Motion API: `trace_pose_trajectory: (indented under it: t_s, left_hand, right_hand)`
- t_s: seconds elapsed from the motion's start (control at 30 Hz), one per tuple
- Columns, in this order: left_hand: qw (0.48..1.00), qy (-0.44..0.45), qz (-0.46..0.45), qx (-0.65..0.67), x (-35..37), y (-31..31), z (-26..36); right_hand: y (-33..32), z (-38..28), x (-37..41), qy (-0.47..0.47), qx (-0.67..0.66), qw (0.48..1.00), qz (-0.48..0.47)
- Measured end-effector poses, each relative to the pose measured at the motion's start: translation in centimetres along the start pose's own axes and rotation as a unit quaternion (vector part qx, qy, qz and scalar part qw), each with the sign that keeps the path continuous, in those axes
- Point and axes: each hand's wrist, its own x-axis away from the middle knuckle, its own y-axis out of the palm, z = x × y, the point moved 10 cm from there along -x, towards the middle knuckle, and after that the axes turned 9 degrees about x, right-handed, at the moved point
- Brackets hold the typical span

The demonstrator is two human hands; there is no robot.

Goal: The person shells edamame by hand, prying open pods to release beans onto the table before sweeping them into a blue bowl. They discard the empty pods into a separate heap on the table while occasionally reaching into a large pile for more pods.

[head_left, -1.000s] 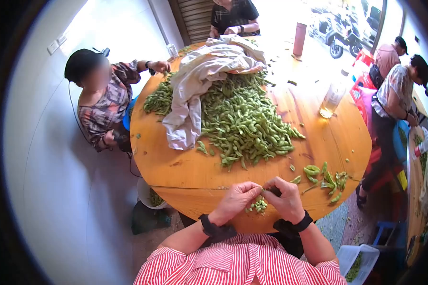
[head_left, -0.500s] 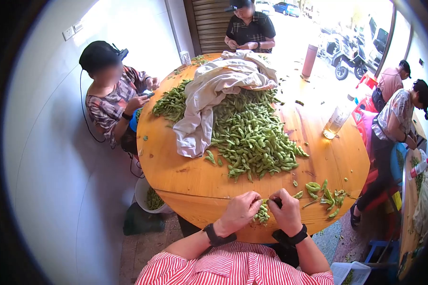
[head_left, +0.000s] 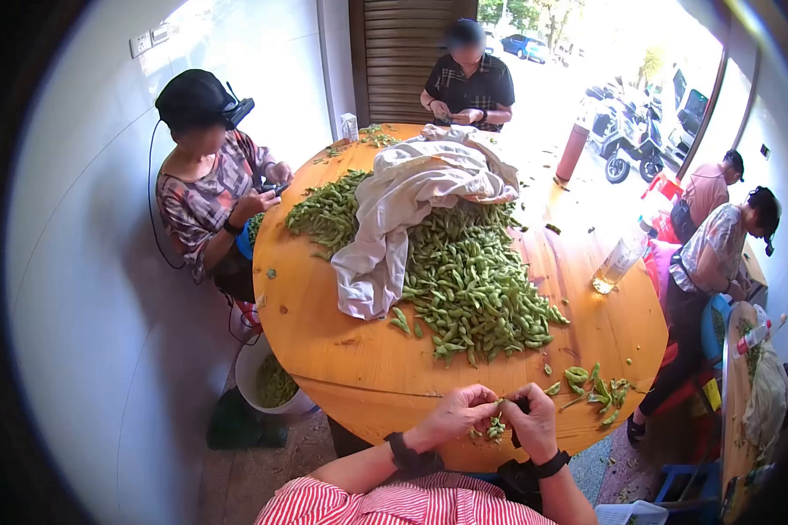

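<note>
Near the front edge of the round table, my left hand (head_left: pixel 460 416) and my right hand (head_left: pixel 534 425) meet fingertip to fingertip. Both pinch a small green soybean pod (head_left: pixel 501 402), mostly covered by the fingers. Something dark shows at the thumb of my right hand; I cannot tell what it is. Just below the fingers lies a small heap of shelled green beans (head_left: pixel 496 429). A large pile of soybean pods (head_left: pixel 473 293) fills the middle of the table, partly under a pale cloth (head_left: pixel 372 249).
Loose pods and husks (head_left: pixel 600 389) lie right of my hands. Farther back stand a bottle of amber liquid (head_left: pixel 617 262) and a pink flask (head_left: pixel 572 153). A white bucket (head_left: pixel 263 354) is on the floor at left. Several people work around, two across this table.
My head view has tilted up a little, so the scene sits lower. My hands stay together at the pod, and the beans below are less covered on the right side.
</note>
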Motion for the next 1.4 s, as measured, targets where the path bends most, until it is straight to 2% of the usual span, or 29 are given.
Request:
trace_pose_trajectory:
  t_s: [0.03, 0.2, 0.3, 0.33, 0.4, 0.43, 0.5, 0.57, 0.63, 0.7, 0.77, 0.83, 0.9, 0.93, 1.0, 1.03, 1.1, 1.17, 1.27, 1.33, 1.37, 1.4]
  left_hand:
    - [1.0, 0.002, -0.004, -0.001, 0.0, 0.0, 0.3]
    - [1.0, -0.004, -0.006, -0.026, -0.4, -0.8, -0.3]
    - [0.998, 0.017, 0.017, -0.065, -0.3, -1.0, 0.0]
    - [0.998, 0.013, 0.012, -0.066, -0.3, -0.9, -0.1]
    - [0.942, 0.17, 0.08, -0.278, 0.5, -1.2, 3.0]
    - [0.945, 0.161, 0.073, -0.276, 0.7, -1.3, 3.2]
    - [0.831, 0.264, 0.131, -0.471, 2.2, 0.0, 5.6]
    - [0.822, 0.27, 0.11, -0.489, 2.4, 1.2, 5.3]
    - [0.809, 0.278, 0.092, -0.51, 2.6, 2.7, 5.1]
    - [0.774, 0.335, 0.077, -0.532, 3.7, 4.8, 5.4]
    - [0.787, 0.305, 0.078, -0.531, 3.2, 4.6, 5.5]
    - [0.801, 0.276, 0.079, -0.526, 2.4, 3.8, 5.9]
    - [0.771, 0.248, 0.187, -0.557, 1.4, 1.1, 7.4]
    - [0.771, 0.247, 0.188, -0.557, 0.5, 0.4, 7.8]
    - [0.7, 0.191, 0.238, -0.645, -1.3, -1.8, 8.6]
    - [0.697, 0.192, 0.245, -0.646, -1.7, -2.0, 9.2]
    - [0.677, 0.122, 0.247, -0.683, -3.0, -2.8, 9.0]
    - [0.656, 0.132, 0.246, -0.702, -3.5, -3.0, 8.8]
    - [0.662, 0.131, 0.236, -0.699, -3.8, -3.1, 8.4]
    - [0.692, 0.167, 0.237, -0.661, -3.2, -3.3, 8.6]
    - [0.689, 0.166, 0.242, -0.662, -3.0, -3.5, 8.7]
    - [0.703, 0.19, 0.249, -0.639, -2.6, -3.4, 9.0]
  right_hand:
    - [0.3, 0.2, 0.2, 0.032, -0.043, 0.998, -0.019]
    - [0.1, -0.1, 1.0, 0.033, -0.047, 0.998, -0.001]
    - [-0.2, 0.9, 0.8, 0.038, -0.026, 0.999, -0.002]
    - [-0.7, 1.4, 0.5, 0.013, 0.011, 1.0, 0.005]
    - [-2.1, 1.2, 0.2, -0.014, 0.104, 0.994, 0.03]
    - [-3.0, -0.4, 0.1, -0.068, 0.153, 0.985, 0.047]
    - [-6.0, -1.9, -0.6, -0.155, 0.276, 0.945, 0.088]
    - [-8.0, -1.5, -1.3, -0.174, 0.364, 0.909, 0.106]
    - [-9.8, -0.1, -2.2, -0.152, 0.38, 0.907, 0.093]
    - [-11.0, -0.1, -2.5, -0.153, 0.416, 0.891, 0.101]
    - [-11.5, -0.1, -2.9, -0.113, 0.42, 0.897, 0.081]
    - [-12.9, -1.5, -2.2, -0.148, 0.436, 0.869, 0.18]
    - [-12.9, -1.2, -2.0, -0.134, 0.422, 0.877, 0.186]
    - [-12.5, -0.9, -1.9, -0.142, 0.39, 0.894, 0.165]
    - [-11.3, -0.8, -1.5, -0.158, 0.355, 0.91, 0.141]
    - [-10.0, -1.3, -1.0, -0.182, 0.335, 0.917, 0.114]
    - [-8.2, -2.1, -0.1, -0.211, 0.311, 0.923, 0.084]
    - [-6.4, -1.7, 0.4, -0.194, 0.258, 0.946, 0.02]
    - [-5.2, -1.6, 0.9, -0.197, 0.238, 0.951, -0.002]
    - [-4.6, -1.3, 0.8, -0.203, 0.227, 0.952, -0.01]
    - [-4.4, -1.5, 0.9, -0.207, 0.224, 0.952, -0.013]
    - [-4.6, -1.2, 0.8, -0.171, 0.203, 0.964, -0.009]
